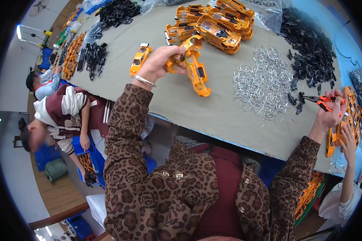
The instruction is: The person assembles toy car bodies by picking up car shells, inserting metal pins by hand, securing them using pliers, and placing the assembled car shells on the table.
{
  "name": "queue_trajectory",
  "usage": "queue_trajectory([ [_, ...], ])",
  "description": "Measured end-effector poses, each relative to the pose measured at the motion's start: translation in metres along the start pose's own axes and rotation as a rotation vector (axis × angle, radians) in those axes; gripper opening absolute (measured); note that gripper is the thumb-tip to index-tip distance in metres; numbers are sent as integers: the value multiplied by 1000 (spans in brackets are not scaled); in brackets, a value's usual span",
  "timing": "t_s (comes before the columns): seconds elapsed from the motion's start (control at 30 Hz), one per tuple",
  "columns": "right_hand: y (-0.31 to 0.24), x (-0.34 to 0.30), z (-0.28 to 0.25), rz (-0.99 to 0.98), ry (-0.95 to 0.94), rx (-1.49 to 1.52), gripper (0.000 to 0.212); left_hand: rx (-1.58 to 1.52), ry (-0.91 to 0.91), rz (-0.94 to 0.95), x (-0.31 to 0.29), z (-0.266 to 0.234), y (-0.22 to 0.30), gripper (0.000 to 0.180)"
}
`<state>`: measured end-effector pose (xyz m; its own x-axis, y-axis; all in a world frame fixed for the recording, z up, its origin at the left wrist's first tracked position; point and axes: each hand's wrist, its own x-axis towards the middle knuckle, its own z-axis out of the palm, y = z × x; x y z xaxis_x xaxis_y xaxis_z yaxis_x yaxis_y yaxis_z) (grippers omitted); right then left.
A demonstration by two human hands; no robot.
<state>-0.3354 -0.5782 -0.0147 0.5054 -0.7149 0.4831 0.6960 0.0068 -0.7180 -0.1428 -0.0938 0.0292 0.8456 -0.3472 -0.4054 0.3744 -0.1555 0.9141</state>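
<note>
My left hand (161,62) is closed around an orange toy car body shell (198,72), held above the table with its hollow inside showing. A single orange toy car (140,59) with a white rear wing sits just left of that hand. Over at the right, my right hand (330,114) grips pliers (325,103) with red-orange handles. Their jaws point left, beside a small black plastic part (300,103); whether they touch it I cannot tell. Between my hands lies a loose pile of short bent silver wires (263,82).
Stacked orange car shells (219,32) stand at the far middle. A heap of black plastic parts (307,50) spreads at the far right. More orange cars (352,116) line the right edge, where another person's hand (348,138) reaches in. Seated co-workers, one in a maroon jacket (62,104), are at left.
</note>
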Motion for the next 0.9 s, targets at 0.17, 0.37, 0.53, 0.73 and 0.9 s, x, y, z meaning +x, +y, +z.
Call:
queue_trajectory([
  [0.17,-30,-3,29,131,-165,412,35,-367,-85,15,1,20,-35,21],
  [0.37,-50,-71,167,286,-571,-323,39,-515,-43,47,-8,31,-68,21],
  [0.53,-15,-124,226,88,-1020,-693,41,-646,-64,172,-20,50,-76,28],
  [0.73,10,-153,241,-146,-1206,-928,42,-716,-99,311,-40,63,-76,39],
  [0.9,9,-163,246,-165,-1223,-983,40,-759,-160,366,-42,62,-82,40],
])
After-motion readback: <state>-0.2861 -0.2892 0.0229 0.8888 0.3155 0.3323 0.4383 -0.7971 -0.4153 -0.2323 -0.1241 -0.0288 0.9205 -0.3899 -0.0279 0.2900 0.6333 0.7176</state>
